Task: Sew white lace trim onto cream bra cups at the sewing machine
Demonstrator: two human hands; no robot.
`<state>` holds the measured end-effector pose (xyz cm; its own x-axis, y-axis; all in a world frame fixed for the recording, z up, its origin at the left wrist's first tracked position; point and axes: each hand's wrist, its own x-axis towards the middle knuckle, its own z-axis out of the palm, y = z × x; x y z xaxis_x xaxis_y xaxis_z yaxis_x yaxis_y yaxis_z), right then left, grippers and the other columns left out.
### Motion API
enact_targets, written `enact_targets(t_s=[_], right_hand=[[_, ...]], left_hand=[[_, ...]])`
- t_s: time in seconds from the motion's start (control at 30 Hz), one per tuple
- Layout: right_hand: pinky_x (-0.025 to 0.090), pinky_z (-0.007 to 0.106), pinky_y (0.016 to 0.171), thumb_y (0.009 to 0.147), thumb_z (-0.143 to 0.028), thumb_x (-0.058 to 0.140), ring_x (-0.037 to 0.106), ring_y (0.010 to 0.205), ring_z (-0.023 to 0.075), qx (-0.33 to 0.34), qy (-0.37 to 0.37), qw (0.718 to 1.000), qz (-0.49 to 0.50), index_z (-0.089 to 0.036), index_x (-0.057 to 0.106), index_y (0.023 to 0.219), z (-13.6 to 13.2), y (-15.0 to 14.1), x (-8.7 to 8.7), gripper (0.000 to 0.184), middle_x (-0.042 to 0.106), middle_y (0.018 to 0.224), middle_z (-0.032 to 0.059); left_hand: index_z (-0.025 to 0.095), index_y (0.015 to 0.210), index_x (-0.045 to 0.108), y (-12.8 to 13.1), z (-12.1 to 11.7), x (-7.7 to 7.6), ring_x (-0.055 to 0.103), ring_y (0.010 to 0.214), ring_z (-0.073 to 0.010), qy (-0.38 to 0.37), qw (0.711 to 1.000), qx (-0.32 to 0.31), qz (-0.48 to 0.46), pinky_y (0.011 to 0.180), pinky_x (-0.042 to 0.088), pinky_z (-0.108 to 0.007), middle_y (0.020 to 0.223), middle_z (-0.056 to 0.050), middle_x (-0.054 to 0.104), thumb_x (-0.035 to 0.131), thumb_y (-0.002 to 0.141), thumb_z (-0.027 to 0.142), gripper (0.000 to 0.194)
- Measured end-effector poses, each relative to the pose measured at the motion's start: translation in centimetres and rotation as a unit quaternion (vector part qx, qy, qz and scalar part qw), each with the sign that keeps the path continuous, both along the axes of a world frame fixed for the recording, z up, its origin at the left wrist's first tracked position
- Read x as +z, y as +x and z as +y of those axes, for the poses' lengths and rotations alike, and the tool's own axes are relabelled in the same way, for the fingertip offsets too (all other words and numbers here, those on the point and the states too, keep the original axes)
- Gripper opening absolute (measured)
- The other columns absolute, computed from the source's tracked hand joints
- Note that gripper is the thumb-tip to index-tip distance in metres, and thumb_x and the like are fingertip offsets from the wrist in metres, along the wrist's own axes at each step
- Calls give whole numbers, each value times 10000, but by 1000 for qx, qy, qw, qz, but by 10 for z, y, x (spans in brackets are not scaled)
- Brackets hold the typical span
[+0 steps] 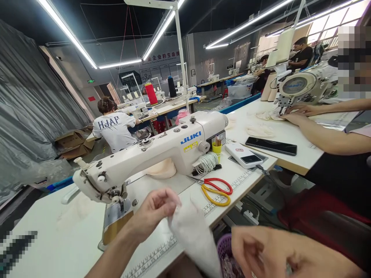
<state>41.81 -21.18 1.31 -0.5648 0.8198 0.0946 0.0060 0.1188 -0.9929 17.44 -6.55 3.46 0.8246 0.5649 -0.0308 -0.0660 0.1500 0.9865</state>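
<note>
My left hand [155, 210] is closed in a pinch on the top edge of a white fabric piece [194, 235], which hangs down over the table's front edge. My right hand [261, 251] is low at the right, close to the camera and blurred, fingers curled beside the fabric's lower end; whether it grips anything is unclear. Just behind my left hand stands a white JUKI sewing machine [162, 150] on the white table [58, 235], its needle end at the left.
Red and yellow scissors [217, 190], a coil of white cord [206, 163], a yellow cup [216, 148] and a white device with a phone [246, 155] lie right of the machine. A co-worker's arms [319, 131] work at the neighbouring machine [301, 87]. A purple basket [224, 251] sits below.
</note>
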Motion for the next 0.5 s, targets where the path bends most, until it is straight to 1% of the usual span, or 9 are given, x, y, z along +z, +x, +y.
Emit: enact_targets(t_s=[0.07, 0.13, 0.17, 0.23, 0.3, 0.37, 0.4, 0.47, 0.5], right_hand=[[428, 245, 597, 699, -484, 694, 513, 632, 89, -47, -8, 993, 108, -145, 492, 472, 8, -8, -2, 456, 539, 1069, 71], [457, 298, 678, 672, -477, 720, 564, 690, 118, -53, -6, 984, 171, -147, 480, 476, 18, -29, -12, 453, 534, 1154, 80], [456, 329, 736, 661, -479, 730, 580, 715, 136, -30, -2, 984, 175, -152, 497, 488, 23, -44, -18, 437, 572, 1091, 82], [430, 344, 815, 628, -487, 756, 582, 789, 166, 34, 1, 987, 159, -159, 530, 508, 31, -76, -28, 416, 624, 855, 57], [428, 318, 798, 620, -510, 750, 568, 797, 165, 95, -6, 985, 142, -158, 549, 529, 34, -105, -35, 416, 602, 726, 28], [427, 284, 743, 644, -529, 721, 547, 760, 149, 117, -11, 987, 114, -149, 573, 571, 31, -124, -37, 415, 583, 717, 16], [420, 267, 708, 668, -530, 701, 529, 727, 137, 110, -13, 990, 91, -143, 585, 598, 29, -129, -36, 410, 569, 707, 8], [388, 237, 647, 722, -515, 661, 477, 675, 118, 68, -12, 997, 33, -138, 598, 657, 21, -133, -33, 388, 530, 682, -10], [370, 228, 627, 751, -500, 640, 450, 659, 111, 42, -9, 999, 2, -139, 595, 680, 17, -133, -30, 371, 509, 674, -18]], left_hand=[[158, 721, 623, -14, -15, 10, 464, 555, -101, 20, 998, -55, -6, 540, 344, -219, 602, -16, 545, 668, 757, 425, 273], [167, 679, 629, -24, -30, 20, 501, 601, -134, 70, 990, -120, -1, 623, 393, -271, 616, -44, 566, 606, 805, 428, 291], [173, 664, 625, -28, -37, 24, 529, 639, -155, 105, 983, -151, 9, 690, 413, -306, 636, -61, 586, 562, 834, 430, 314], [187, 657, 615, -39, -49, 31, 571, 743, -195, 184, 963, -192, 37, 834, 404, -369, 712, -99, 629, 447, 889, 442, 384], [195, 663, 608, -53, -58, 31, 573, 829, -212, 241, 950, -193, 52, 920, 363, -393, 782, -119, 644, 355, 919, 439, 435], [185, 650, 603, -71, -66, 19, 555, 866, -212, 248, 958, -137, 41, 919, 358, -382, 847, -123, 627, 359, 920, 430, 439], [177, 648, 604, -79, -71, 8, 545, 880, -208, 226, 970, -83, 21, 901, 366, -365, 884, -117, 612, 404, 908, 423, 410], [181, 741, 632, -93, -86, -21, 520, 930, -199, 127, 989, 66, -44, 857, 384, -320, 1003, -94, 570, 548, 846, 402, 259], [209, 865, 637, -96, -96, -38, 510, 969, -194, 54, 985, 144, -79, 849, 386, -301, 1058, -75, 553, 596, 818, 388, 189]])
